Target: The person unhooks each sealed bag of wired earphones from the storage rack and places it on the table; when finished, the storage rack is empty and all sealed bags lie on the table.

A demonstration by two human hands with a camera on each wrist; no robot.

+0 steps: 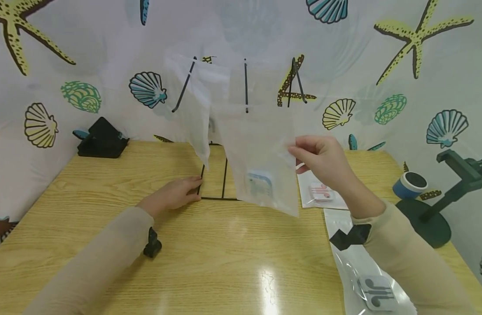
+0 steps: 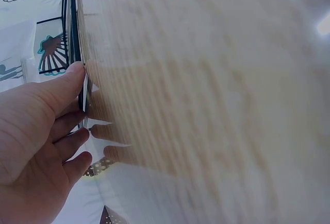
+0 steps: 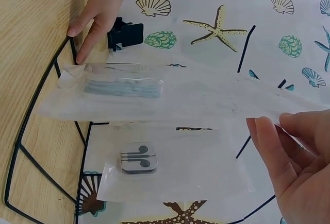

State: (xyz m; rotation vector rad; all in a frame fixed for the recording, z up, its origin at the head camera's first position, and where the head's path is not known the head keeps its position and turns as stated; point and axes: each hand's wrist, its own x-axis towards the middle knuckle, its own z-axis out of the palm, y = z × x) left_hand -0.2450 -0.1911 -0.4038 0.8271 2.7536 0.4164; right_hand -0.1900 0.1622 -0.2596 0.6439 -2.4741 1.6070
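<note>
Bag point(image 1: 256, 148) at the rack's point(image 1: 224, 180) near side: our right hand point(image 1: 323, 159) pinches its right edge, probably for control, while our left hand point(image 1: 177, 192) grips the base's left side, presumably steadying it.

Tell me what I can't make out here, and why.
Head view: part of the black rack's base, hidden behind the front bag in the right hand.
Head view: part of the lower-right earphone bag, covered by the right sleeve and cut off by the bottom edge.
Left wrist view: much of the tabletop's grain, blurred.
</note>
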